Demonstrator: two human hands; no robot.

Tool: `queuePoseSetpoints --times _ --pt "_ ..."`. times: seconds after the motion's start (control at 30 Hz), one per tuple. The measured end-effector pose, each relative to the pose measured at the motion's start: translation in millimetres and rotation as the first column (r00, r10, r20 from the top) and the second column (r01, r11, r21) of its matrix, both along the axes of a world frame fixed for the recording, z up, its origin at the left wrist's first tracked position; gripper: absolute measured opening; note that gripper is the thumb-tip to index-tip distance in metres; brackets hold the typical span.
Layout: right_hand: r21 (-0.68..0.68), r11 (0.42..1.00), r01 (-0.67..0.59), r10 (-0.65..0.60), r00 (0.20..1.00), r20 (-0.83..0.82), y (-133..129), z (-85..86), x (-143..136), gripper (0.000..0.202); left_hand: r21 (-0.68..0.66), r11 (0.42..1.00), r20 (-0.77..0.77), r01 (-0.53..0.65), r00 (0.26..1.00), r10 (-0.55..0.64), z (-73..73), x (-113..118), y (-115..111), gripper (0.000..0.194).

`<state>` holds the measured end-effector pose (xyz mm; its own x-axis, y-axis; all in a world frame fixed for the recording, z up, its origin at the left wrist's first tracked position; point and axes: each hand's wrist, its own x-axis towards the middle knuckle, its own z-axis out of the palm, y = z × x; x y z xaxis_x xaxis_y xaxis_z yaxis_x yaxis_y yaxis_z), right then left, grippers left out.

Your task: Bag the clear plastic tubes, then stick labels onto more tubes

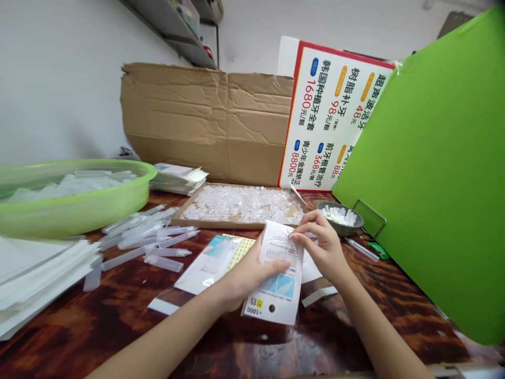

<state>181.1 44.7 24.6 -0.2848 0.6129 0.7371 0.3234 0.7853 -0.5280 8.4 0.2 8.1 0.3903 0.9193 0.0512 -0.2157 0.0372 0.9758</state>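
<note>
My left hand (244, 273) grips a printed packaging card in a clear plastic sleeve (282, 302), thumb across its front. The card carries small text, a blue picture, a round hole and "1,000" at its near end. My right hand (324, 246) has its thumb and fingers pinched at the far right edge of this sleeve. Under and beside the hands lie another white-and-blue card (209, 266), a yellow dotted sticker sheet (240, 252) and a clear sleeve with a white strip (320, 295).
Translucent tubes (163, 261) lie loose beside a green basin (145, 197) of similar ones. Behind is a cardboard tray (221, 224) of small clear pieces. White card stacks (43, 279) stand left; a grey bowl (351, 227) and green panel (434, 184) stand right.
</note>
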Motion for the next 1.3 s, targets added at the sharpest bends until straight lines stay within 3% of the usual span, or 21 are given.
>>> queuePoseSetpoints --times 0.2,0.4,0.77,1.07,1.3 --pt "-0.022 0.997 0.075 -0.075 0.997 -0.030 3 -2.8 -1 0.010 -0.021 0.999 -0.018 -0.027 0.999 0.026 1.6 3 -1 0.054" --pt "-0.092 0.995 0.044 -0.051 0.996 -0.073 5 -2.2 0 0.012 0.007 1.000 -0.030 0.024 0.999 -0.024 3.5 1 -2 0.056" --pt "-0.238 0.962 0.135 -0.193 0.952 -0.238 8 -8.8 -11 0.014 0.019 1.000 -0.050 -0.001 0.999 0.002 1.3 6 4 0.055" --pt "-0.381 0.922 0.064 -0.211 0.910 -0.358 17 -12.7 -4 0.017 0.012 0.999 -0.074 0.053 0.996 -0.052 -0.4 10 0 0.060" --pt "-0.505 0.856 -0.108 -0.202 0.830 -0.520 20 -11.2 -4 0.016 0.088 0.996 -0.131 -0.028 0.991 0.039 -4.0 15 0 0.057"
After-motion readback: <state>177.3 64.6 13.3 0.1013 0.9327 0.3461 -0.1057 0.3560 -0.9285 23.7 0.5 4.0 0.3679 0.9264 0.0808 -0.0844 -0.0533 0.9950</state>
